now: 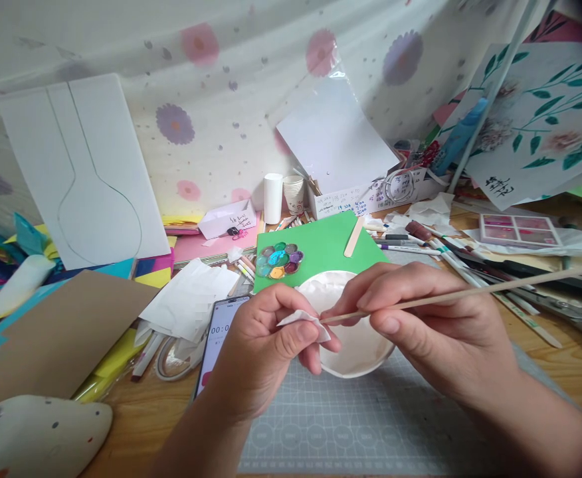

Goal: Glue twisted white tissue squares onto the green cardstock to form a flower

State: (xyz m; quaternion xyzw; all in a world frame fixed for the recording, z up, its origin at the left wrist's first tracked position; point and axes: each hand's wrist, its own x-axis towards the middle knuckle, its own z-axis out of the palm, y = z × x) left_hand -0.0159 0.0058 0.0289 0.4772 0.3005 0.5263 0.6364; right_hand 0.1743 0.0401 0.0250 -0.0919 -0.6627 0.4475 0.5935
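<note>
My left hand [276, 345] pinches a small piece of white tissue [298, 320] between thumb and fingers. A long, thin wooden stick [435, 296] runs from the tissue out past the right edge of view, and my right hand [430, 318] grips it near its left end. The stick's tip meets the tissue, which hides it. Just below both hands, a white round bowl [358, 355] rests on the grey cutting mat [331, 425], partly covered by my fingers. Behind the bowl lies a green sheet [321, 236] with a flower-shaped paint palette [279, 259] and a flat wooden craft stick [355, 238].
A phone [211, 345] showing a timer lies left of the bowl, beside crumpled white paper [186, 299]. Brown cardboard [66, 332] fills the left side. Pens, scissors and a pink palette [520, 230] crowd the right. Paper cups [293, 192] stand at the back.
</note>
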